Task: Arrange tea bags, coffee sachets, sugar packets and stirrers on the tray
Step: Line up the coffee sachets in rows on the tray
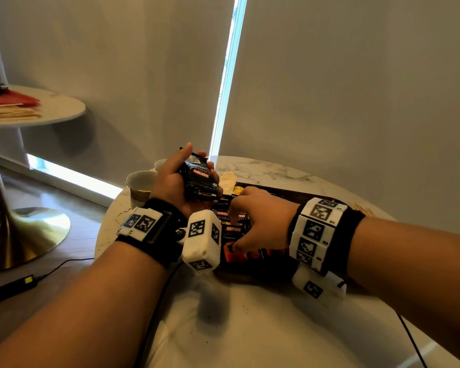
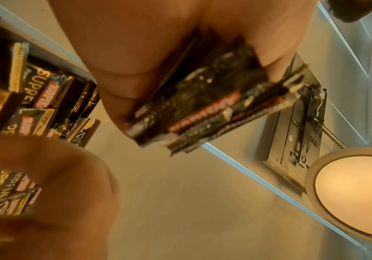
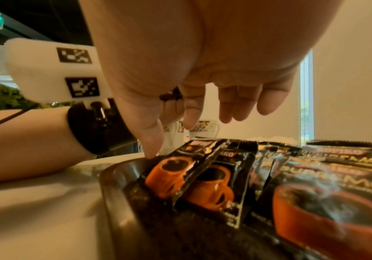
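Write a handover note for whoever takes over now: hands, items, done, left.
Left hand grips a stack of coffee sachets, raised above the table.
Right hand is open, fingers down over the tray, thumb at the leftmost sachet's edge.
Done: several coffee sachets on the tray lie overlapping in a row.
Left: place the held stack. Pale packets lie behind the tray; stirrers lie on the table to its right.
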Demonstrator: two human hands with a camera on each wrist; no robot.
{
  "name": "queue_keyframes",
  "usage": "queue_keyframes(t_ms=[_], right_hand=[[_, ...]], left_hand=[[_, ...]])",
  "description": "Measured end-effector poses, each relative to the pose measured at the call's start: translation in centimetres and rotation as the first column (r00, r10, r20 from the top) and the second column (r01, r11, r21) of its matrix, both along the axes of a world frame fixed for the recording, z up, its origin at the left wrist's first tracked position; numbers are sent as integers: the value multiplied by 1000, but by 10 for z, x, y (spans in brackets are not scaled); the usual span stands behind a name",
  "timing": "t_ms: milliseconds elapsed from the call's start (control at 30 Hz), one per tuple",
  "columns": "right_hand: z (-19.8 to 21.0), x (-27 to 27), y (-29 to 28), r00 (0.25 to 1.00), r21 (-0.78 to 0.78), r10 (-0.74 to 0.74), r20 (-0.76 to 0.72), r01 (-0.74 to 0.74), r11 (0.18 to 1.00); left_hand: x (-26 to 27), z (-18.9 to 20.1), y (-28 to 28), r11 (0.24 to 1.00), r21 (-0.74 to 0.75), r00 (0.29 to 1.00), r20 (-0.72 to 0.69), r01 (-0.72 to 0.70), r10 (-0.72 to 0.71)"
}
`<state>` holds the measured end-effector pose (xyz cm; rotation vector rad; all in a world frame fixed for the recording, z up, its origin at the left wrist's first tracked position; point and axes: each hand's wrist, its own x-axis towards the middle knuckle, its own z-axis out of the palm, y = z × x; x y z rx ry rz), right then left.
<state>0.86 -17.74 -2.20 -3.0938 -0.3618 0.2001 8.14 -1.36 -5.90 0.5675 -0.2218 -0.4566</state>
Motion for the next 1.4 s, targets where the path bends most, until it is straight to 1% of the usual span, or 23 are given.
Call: queue_keyframes(t_ms=[67, 133, 200, 267, 333, 367, 400, 500, 567, 633, 700, 767, 833, 867, 1000, 1100, 1200, 1333, 1400], right_hand=[[5, -1, -5, 999, 46, -6, 48, 4, 999], [11, -4, -12, 993, 133, -18, 113, 3, 991], [18, -8, -18, 985, 267, -45, 164, 0, 964], [23, -13, -23, 976, 399, -65, 206, -23, 917], [24, -18, -24, 971, 475, -57, 231, -62, 878], [24, -20, -24, 971, 490, -41, 236, -82, 868], [24, -22, -23, 971, 479, -17, 237, -102, 872], [24, -25, -15, 971, 385, 53, 232, -142, 912], [21, -23, -13, 974, 399, 70, 217, -154, 904], [18, -20, -14, 972, 451, 68, 223, -165, 877], [18, -20, -17, 970, 498, 40, 239, -157, 853], [20, -23, -19, 960, 496, 14, 281, -157, 854], [21, -25, -19, 951, 477, 7, 309, -162, 864], [21, -26, -19, 954, 480, 8, 301, -159, 863], [18, -27, -17, 962, 485, -1, 274, -137, 864], [17, -26, -15, 965, 484, -8, 262, -124, 866], [16, -26, -15, 966, 448, 26, 257, -143, 882], [15, -31, -26, 963, 360, 35, 267, -133, 924], [14, -35, -32, 952, 361, 37, 305, -151, 920]], left_hand=[[0, 0, -1, 1000, 3, 1000, -12, 12, -12], [-3, 2, -3, 998, 41, 999, -3, 45, -45], [-7, 3, -6, 988, 134, 996, 21, 79, -82], [-9, 3, -8, 955, 264, 988, 40, 136, -152], [-13, 3, -11, 904, 374, 966, 74, 205, -249], [-15, 3, -13, 883, 415, 954, 101, 218, -283], [-18, 2, -15, 870, 444, 947, 125, 214, -296], [-22, 1, -22, 841, 499, 932, 158, 210, -327], [-25, 0, -25, 832, 502, 924, 149, 237, -352], [-25, -3, -26, 852, 450, 929, 114, 268, -352], [-26, -5, -26, 870, 395, 924, 116, 295, -365], [-27, -6, -25, 875, 370, 918, 119, 313, -379], [-26, -5, -25, 885, 359, 932, 93, 296, -349], [-25, -5, -25, 890, 361, 941, 81, 279, -328], [-24, -6, -27, 893, 381, 952, 90, 238, -292], [-25, -7, -27, 903, 362, 954, 95, 233, -284], [-28, -4, -28, 898, 367, 948, 105, 244, -301], [-26, -3, -27, 905, 382, 967, 89, 189, -239], [-26, -4, -27, 915, 364, 971, 91, 177, -223]])
